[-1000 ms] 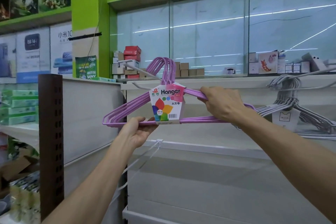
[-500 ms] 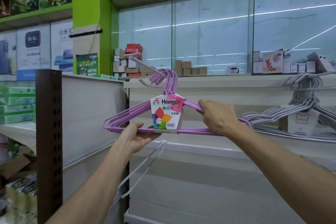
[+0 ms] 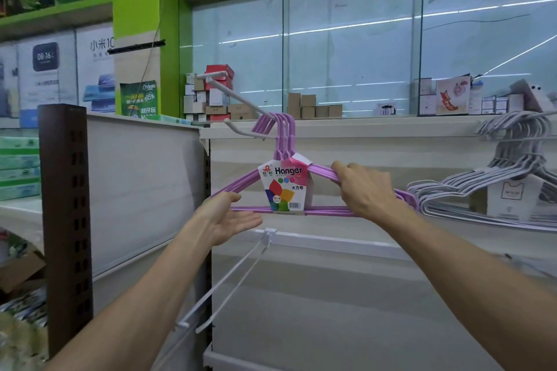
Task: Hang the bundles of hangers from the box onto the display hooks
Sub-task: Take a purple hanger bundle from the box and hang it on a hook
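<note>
A bundle of purple hangers (image 3: 283,141) with a colourful "Hanger" label hangs by its hooks on a white display hook (image 3: 238,99) that sticks out from the shelf wall. My right hand (image 3: 364,190) grips the bundle's right shoulder, fingers curled round the wires. My left hand (image 3: 226,217) is flat and palm up under the bundle's left end, its fingers straight, touching or just below the bottom bar. The box is out of view.
A bundle of white hangers (image 3: 512,178) hangs on a hook to the right. A lower white double-prong hook (image 3: 229,277) juts toward me below my left hand. A dark brown slotted upright (image 3: 66,220) stands left. Small boxes (image 3: 217,93) sit on the top ledge.
The purple bundle's hooks have slid down onto the white display hook. My left hand has let go of the bottom bar and opened flat beneath it. My right hand keeps its grip.
</note>
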Tool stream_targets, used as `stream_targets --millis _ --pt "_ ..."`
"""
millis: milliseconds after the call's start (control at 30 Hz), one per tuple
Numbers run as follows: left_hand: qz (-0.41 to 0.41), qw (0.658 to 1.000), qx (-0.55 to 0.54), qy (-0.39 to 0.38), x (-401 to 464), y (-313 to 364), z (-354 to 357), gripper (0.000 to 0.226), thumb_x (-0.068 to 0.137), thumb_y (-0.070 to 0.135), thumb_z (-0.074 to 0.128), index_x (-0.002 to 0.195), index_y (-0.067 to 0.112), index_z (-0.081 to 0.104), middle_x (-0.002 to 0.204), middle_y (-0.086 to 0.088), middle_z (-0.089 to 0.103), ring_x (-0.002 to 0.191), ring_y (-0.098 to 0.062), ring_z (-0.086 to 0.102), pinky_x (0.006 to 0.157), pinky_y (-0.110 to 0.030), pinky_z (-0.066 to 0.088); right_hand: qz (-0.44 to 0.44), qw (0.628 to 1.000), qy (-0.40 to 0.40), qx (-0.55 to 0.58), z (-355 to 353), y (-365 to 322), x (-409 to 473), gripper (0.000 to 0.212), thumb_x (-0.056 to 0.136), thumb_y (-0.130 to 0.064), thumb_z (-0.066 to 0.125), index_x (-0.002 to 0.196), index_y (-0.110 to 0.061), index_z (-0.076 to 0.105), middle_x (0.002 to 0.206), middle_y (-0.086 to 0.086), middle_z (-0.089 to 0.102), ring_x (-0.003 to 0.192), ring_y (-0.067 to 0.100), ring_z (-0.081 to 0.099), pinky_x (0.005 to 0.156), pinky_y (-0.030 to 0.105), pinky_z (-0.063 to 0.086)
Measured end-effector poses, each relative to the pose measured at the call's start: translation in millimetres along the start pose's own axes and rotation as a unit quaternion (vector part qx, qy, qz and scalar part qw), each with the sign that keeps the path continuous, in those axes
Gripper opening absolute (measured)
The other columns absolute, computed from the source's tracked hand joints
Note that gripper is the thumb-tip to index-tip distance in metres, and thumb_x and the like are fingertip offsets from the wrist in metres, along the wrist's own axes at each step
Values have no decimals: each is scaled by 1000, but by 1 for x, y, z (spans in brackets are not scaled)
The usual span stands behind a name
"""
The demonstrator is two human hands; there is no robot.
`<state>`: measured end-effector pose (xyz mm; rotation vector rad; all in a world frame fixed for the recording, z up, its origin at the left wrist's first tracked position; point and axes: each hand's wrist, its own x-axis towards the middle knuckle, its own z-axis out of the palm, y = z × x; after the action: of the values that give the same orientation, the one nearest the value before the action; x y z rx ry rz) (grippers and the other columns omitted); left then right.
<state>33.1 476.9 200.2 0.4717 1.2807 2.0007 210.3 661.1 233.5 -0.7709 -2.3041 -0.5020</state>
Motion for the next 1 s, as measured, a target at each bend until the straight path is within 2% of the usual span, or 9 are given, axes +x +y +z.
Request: stream_targets --millis 133,267,333,400,467,633,767,867,1000 --pt "75 990 122 15 -11 -5 8 44 100 11 47 141 1 39 128 -24 58 101 -39 65 75 -46 57 3 1000 8 -1 0 2 1 15 103 -25 41 118 -23 46 88 3 56 71 23 53 66 33 41" --pt "162 952 257 33 -22 -9 15 30 101 21 48 128 8 53 113 -9 66 93 -27 70 79 -44 59 1 1000 6 25 -4 1 0 26 101 -41 44 119 -23 48 100 3 61 81 26 58 74 37 47" --pt "197 935 293 35 -29 -10 19 29 101 25 48 124 10 56 107 -4 67 90 -24 71 73 -38 60 -3 999 -1 38 -8 1 -4 35 97 -46 49 123 -22 47 110 4 62 89 29 61 77 40 48" --pt "232 921 311 38 -36 -12 22 27 100 27 50 121 11 58 104 -2 69 87 -23 72 69 -35 59 -7 999 -8 40 -13 1 -10 42 95 -49 52 126 -22 47 116 4 61 96 31 61 77 40 46" --pt "265 909 320 40 -44 -15 26 24 99 25 52 118 13 60 102 -2 70 85 -22 72 72 -37 60 -13 999 -1 44 -19 1 -20 45 93 -50 54 128 -22 47 119 4 61 100 30 60 80 41 47" --pt "330 887 323 14 -70 -31 40 12 99 21 51 101 19 63 94 -3 71 78 -23 70 70 -41 59 -30 996 18 82 -40 6 -64 38 95 -44 51 128 -24 49 123 2 61 108 28 57 91 45 46" --pt "374 863 339 -18 -95 -53 58 13 98 21 53 103 17 64 87 -3 70 75 -23 69 64 -38 57 -46 996 37 74 -55 21 -113 33 96 -45 47 124 -27 53 120 -1 64 111 28 57 82 39 42" --pt "387 857 336 -47 -113 -72 79 12 99 22 52 105 19 63 91 -5 69 77 -23 70 63 -35 56 -40 995 39 80 -63 38 -147 30 96 -45 46 118 -28 56 114 -3 66 105 27 60 79 38 43" --pt "403 858 304 -93 -141 -99 115 16 99 17 52 110 11 63 89 -9 68 75 -25 68 63 -38 57 -23 995 38 86 -76 64 -194 27 96 -44 46 114 -28 59 110 -6 68 102 28 62 74 36 42"
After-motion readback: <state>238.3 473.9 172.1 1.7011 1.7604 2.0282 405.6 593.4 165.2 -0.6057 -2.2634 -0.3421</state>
